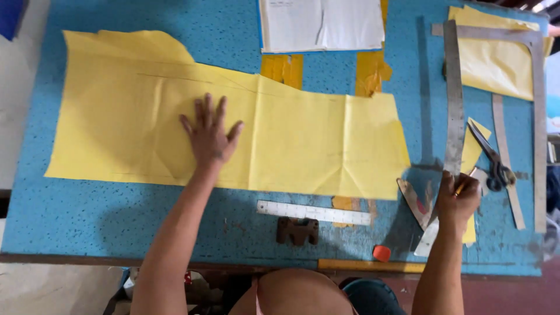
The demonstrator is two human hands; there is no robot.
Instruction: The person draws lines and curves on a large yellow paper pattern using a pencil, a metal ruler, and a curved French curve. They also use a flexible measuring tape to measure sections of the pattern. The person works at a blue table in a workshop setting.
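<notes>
A large yellow paper pattern piece (303, 140) lies spread across the blue speckled table (87, 216). My left hand (209, 134) rests flat on it with fingers spread, pressing it down. My right hand (458, 198) is closed around a thin pencil-like stick at the right, on top of a curved metal ruler (417, 201) whose long blade (453, 99) runs away from me. Scissors (493, 157) lie just right of that hand.
A straight metal ruler (312, 212) and a brown weight (297, 231) lie near the front edge, with a small orange-red object (381, 252). A large L-square (538, 116) frames another yellow sheet (493, 58) at far right. White papers (321, 23) sit at the back.
</notes>
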